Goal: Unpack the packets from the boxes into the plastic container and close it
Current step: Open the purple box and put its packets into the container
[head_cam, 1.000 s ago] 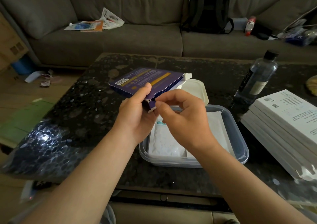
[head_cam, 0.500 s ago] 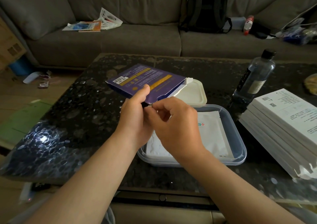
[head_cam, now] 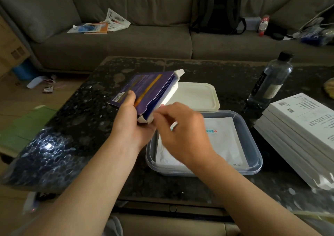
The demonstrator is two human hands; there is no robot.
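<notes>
My left hand (head_cam: 130, 121) grips a flat purple box (head_cam: 144, 89), tilted up on edge above the dark table, its open side facing right with white packets showing inside. My right hand (head_cam: 182, 132) hovers over the clear plastic container (head_cam: 253, 145), with curled fingertips at the box's open lower corner. That hand is blurred, so I cannot tell whether it pinches anything. White packets (head_cam: 222, 136) lie flat in the container. Its white lid (head_cam: 195, 96) lies on the table just behind it.
A stack of white boxes (head_cam: 303, 127) fills the table's right side, with a clear water bottle (head_cam: 271, 83) behind it. Beyond the table is a grey sofa (head_cam: 126, 42) with a black backpack (head_cam: 216, 7) and loose papers (head_cam: 101, 25).
The purple box has tipped from nearly flat up onto its edge, and its end flap now hangs open. My right hand has moved right, off the flap, to the open side.
</notes>
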